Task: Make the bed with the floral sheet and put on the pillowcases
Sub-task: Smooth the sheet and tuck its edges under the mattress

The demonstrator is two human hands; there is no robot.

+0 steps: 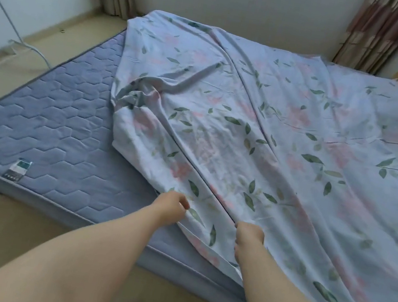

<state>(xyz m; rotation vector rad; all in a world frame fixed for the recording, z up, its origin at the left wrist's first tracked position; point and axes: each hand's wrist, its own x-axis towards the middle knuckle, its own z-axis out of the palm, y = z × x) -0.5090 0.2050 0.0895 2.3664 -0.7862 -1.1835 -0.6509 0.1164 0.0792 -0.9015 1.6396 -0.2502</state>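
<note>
1. Position: floral sheet (288,129) covers the middle and right of the mattress (59,127). It is rumpled, with long creases and a bunched lump at its left edge. The left strip of quilted mattress is bare. At the near right the cloth hangs over the bed's side
2. Hands: my left hand (174,206) curls its fingers onto the near hem, right where cloth meets bare mattress. My right hand (248,234) sits just beside it, fingers curled into a fold of the same hem. Both look to be pinching cloth; I cannot tell how the fingertips lie under it
3. Handling (judgement): thin, light and limp, with no stiffness. Pushing would only crumple it, so it wants pulling under tension. I expect some drag on the quilting. Not fragile
4. Where to hold (judgement): along the hem with the hands set wider apart, or at the corner buried in the lump, drawing toward the bare strip
5. Pillowcases: none in view
</note>
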